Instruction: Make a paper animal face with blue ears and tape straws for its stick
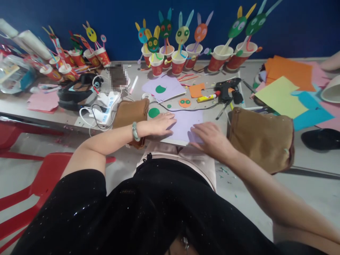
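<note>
A sheet of light purple paper [183, 124] lies at the table's front edge, right before me. My left hand [162, 124] rests flat on its left side, fingers stretched out. On the right side of the sheet lies my right hand [208, 136], its fingers extended and touching the paper. Just beyond the sheet is an orange paper oval with green eyes [185, 102]. A green paper circle [154, 113] sits by my left hand. Farther back, more purple paper [170, 90] carries another green circle [160, 89].
Red paper cups [178, 65] with paper rabbit figures line the back. A glue gun [225, 90] and yellow marker [208, 96] lie right of centre. Brown cloth bundles [261, 138] flank the work spot. A power strip [107, 109] stands left; coloured paper [278, 95] piles up right.
</note>
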`<state>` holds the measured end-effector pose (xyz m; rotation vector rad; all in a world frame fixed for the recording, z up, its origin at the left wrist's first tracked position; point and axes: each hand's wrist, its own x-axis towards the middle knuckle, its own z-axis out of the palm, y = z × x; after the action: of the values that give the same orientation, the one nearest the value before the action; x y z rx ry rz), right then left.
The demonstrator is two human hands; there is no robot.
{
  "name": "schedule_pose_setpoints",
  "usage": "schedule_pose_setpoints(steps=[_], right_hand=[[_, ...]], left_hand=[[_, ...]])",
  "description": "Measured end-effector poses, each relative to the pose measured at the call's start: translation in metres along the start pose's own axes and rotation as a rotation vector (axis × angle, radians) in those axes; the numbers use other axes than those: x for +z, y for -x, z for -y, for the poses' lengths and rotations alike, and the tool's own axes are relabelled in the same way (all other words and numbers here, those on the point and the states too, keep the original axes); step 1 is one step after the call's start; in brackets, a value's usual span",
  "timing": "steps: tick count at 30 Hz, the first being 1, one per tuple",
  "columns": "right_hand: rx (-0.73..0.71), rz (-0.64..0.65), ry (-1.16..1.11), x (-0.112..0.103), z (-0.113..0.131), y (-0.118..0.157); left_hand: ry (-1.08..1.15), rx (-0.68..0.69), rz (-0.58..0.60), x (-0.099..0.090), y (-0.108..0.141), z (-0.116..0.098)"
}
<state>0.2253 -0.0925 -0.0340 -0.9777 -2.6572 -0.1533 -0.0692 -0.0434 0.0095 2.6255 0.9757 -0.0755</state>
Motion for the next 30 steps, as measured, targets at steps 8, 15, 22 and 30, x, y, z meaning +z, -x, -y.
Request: schedule_pose_setpoints(steps=[8,15,22,30], right_hand=[[-0.103,-0.218,-0.010,0.019,0.051,0.035],[-0.097,-0.301,-0.114,-0.012,0.045,0.037],[-0.063,-0.521,-0.147,-0.029,0.034,0.030],[-0.094,-0.593,-0.153,-0.029,0.024,0.023]], left_hand=[[0.235,-0.071,0.047,0.009,0.033,-0.026],[0.567,-0.151,-0.164,-0.001,0.059,-0.034],[1.199,-0.104,0.238,0.023,0.068,-0.052],[1.998,-0.350,-0.104,0.076,0.030,-0.079]])
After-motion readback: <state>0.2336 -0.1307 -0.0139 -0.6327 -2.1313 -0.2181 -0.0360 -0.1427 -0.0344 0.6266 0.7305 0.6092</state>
